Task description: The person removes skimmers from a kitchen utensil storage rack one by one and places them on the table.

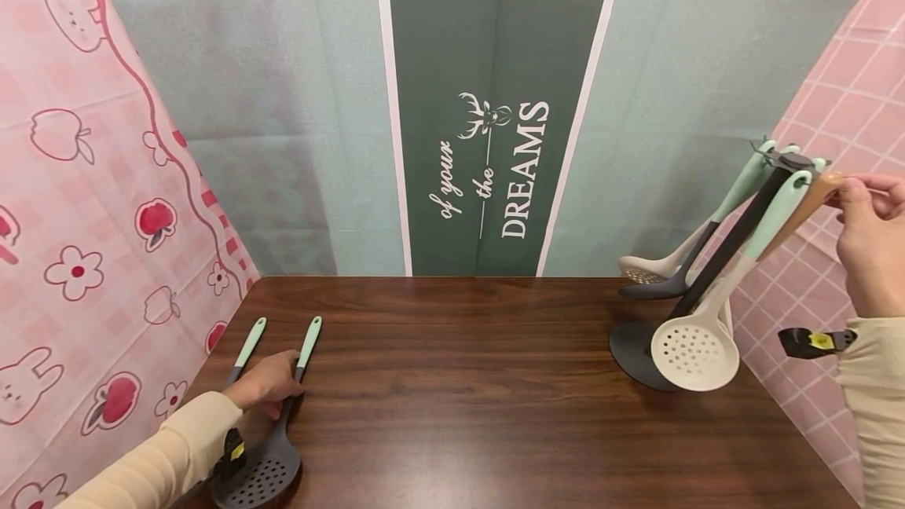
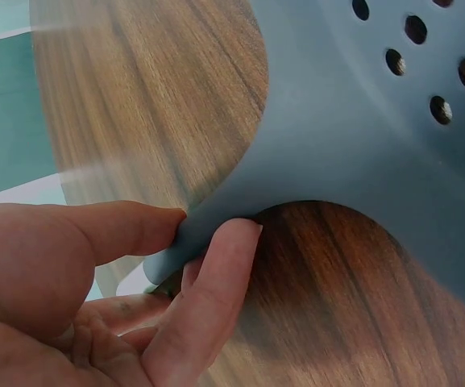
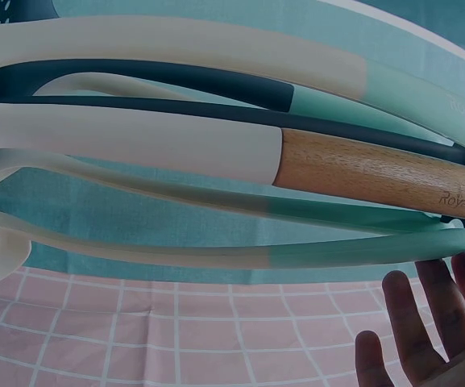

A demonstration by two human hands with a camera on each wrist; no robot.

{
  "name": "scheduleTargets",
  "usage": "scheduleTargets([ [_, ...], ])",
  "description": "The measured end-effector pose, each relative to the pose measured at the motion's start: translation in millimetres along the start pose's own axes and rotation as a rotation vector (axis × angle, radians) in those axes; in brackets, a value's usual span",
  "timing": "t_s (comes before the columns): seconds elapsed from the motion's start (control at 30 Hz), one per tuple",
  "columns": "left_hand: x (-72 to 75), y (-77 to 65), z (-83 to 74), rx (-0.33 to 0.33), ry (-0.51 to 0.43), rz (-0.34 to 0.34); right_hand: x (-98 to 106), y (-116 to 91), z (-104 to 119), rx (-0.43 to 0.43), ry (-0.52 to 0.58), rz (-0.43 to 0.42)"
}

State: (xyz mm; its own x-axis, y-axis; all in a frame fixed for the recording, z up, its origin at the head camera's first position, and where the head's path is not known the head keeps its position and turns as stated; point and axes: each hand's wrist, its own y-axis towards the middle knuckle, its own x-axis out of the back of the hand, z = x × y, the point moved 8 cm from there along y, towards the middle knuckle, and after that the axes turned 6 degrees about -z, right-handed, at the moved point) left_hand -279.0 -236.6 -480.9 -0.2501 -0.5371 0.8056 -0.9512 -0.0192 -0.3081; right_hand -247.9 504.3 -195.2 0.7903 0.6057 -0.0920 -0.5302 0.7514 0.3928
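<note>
A dark grey skimmer (image 1: 267, 468) with round holes and a mint handle is at the table's left. My left hand (image 1: 272, 379) pinches its neck (image 2: 208, 222) between thumb and fingers. Beside it, a second mint-handled utensil (image 1: 250, 342) is mostly hidden under my arm. A black rack (image 1: 735, 234) at right carries several hanging utensils, including a cream skimmer (image 1: 695, 352) in front and one with a wooden handle (image 1: 806, 210). At the rack's top, my right hand (image 1: 877, 238) pinches the end of a mint-handled slotted spoon (image 3: 337, 248), beside the wooden handle.
The brown wooden table (image 1: 452, 383) ends at a cloth backdrop (image 1: 297, 140). Pink fabric (image 1: 78, 273) hangs on the left, and pink tile-patterned covering (image 1: 841, 140) is close behind the rack. The rack's round black base (image 1: 636, 352) stands on the table.
</note>
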Motion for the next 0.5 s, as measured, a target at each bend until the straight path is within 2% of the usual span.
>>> scheduleTargets([
  [0.37, -0.1, -0.2, 0.1, 0.006, 0.024, 0.015, -0.7, 0.9, -0.8, -0.021, 0.062, -0.006],
  [0.5, -0.7, -0.9, -0.1, 0.008, 0.033, 0.012, -0.4, 2.0, -2.5, -0.032, 0.118, -0.005],
])
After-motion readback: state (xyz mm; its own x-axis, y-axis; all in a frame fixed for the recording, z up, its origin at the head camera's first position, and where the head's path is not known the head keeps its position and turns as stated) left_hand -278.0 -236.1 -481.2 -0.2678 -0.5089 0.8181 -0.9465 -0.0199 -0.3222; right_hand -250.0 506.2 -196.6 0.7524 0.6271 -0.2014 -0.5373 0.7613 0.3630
